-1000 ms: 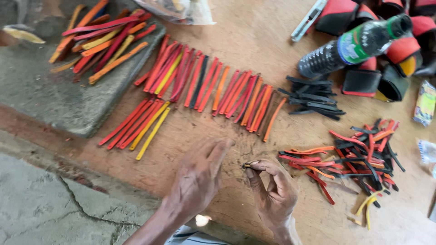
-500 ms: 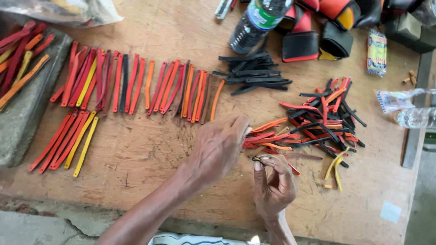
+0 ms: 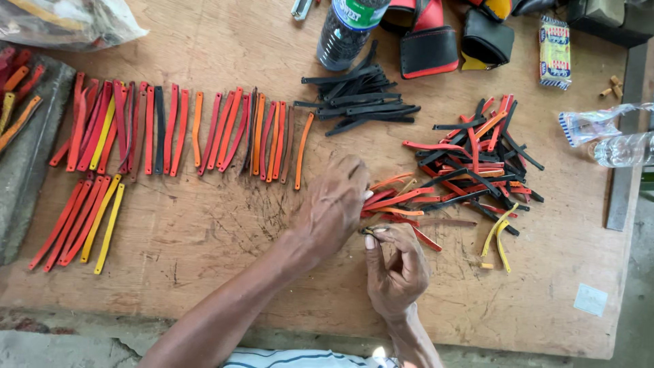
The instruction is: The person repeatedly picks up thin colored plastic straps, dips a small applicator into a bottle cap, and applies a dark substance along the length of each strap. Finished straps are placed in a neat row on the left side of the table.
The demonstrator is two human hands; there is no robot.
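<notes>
head view: both hands [image 3: 368, 232] at tangled strip pile [image 3: 470, 170]

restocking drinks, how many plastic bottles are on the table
2. A dark bottle stands at the top edge, above the black strips. A clear bottle lies on its side at the right edge. More may sit outside the view.

Matt leather-like strips [image 3: 470, 163] lie on a scratched, rough wooden table [image 3: 204, 225].
</notes>
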